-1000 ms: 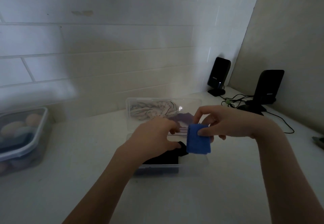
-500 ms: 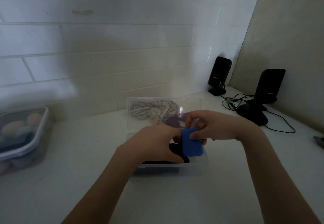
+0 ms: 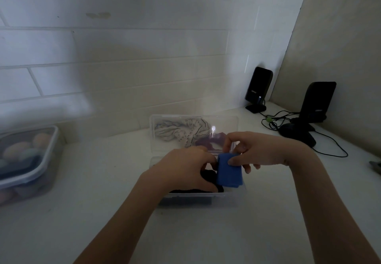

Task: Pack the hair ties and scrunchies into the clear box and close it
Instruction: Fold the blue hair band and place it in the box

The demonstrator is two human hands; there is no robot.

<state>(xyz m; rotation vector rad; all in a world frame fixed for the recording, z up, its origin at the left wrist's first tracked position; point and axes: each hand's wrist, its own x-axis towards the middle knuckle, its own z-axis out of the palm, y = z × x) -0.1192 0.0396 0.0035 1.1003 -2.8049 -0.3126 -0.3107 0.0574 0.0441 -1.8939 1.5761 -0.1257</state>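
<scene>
The clear box (image 3: 228,198) stands open on the white counter, its lid (image 3: 156,137) tipped back against the wall side. A striped white scrunchie (image 3: 179,132) and a purple scrunchie (image 3: 214,143) show behind the lid. My right hand (image 3: 257,152) pinches a folded blue hair band (image 3: 229,173) over the box's right end. My left hand (image 3: 185,168) presses down on a black scrunchie (image 3: 208,176) inside the box, hiding most of it.
A lidded container (image 3: 31,160) with pastel round items sits at the left. Two black speakers (image 3: 258,89) (image 3: 315,103) with cables (image 3: 276,120) stand in the right corner. A tiled wall runs close behind the box.
My right hand has brought the blue hair band left and down, from beside the box to over its right end. My left hand stays on the black scrunchie.
</scene>
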